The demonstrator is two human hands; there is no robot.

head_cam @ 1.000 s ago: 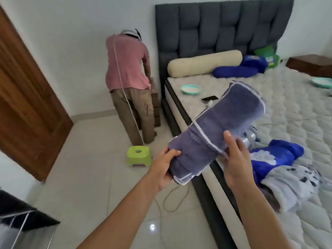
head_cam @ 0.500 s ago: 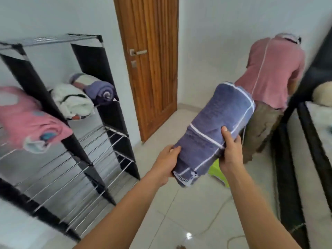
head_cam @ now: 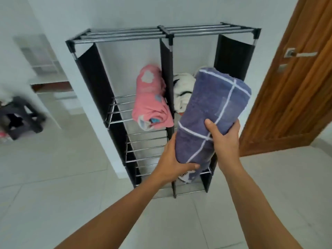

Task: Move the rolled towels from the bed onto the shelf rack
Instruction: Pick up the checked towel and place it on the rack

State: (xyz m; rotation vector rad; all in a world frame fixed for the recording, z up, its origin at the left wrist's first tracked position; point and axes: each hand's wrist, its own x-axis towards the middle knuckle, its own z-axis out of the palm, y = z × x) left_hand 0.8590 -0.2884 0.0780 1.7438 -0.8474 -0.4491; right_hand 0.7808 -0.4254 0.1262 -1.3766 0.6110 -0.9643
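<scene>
I hold a rolled purple towel with white grid lines [head_cam: 213, 108] in front of the shelf rack [head_cam: 162, 32]. My left hand [head_cam: 172, 160] cups its lower end from below. My right hand [head_cam: 224, 137] grips its side, thumb across the front. The roll tilts up and to the right, covering most of the rack's right column. A rolled pink towel [head_cam: 151, 99] lies on an upper left shelf. A rolled white towel with black marks [head_cam: 182, 88] sits in the right column, partly hidden behind the purple roll. The bed is out of view.
The black-and-metal rack stands against a white wall on pale floor tiles. A wooden door [head_cam: 294, 83] with a metal handle is close on the right. A dark stool [head_cam: 21, 117] stands at the far left by a wall corner.
My view has swung left from the bed and the other person to face the rack head-on. Both hands keep their hold on the purple towel, which now stands before the right column.
</scene>
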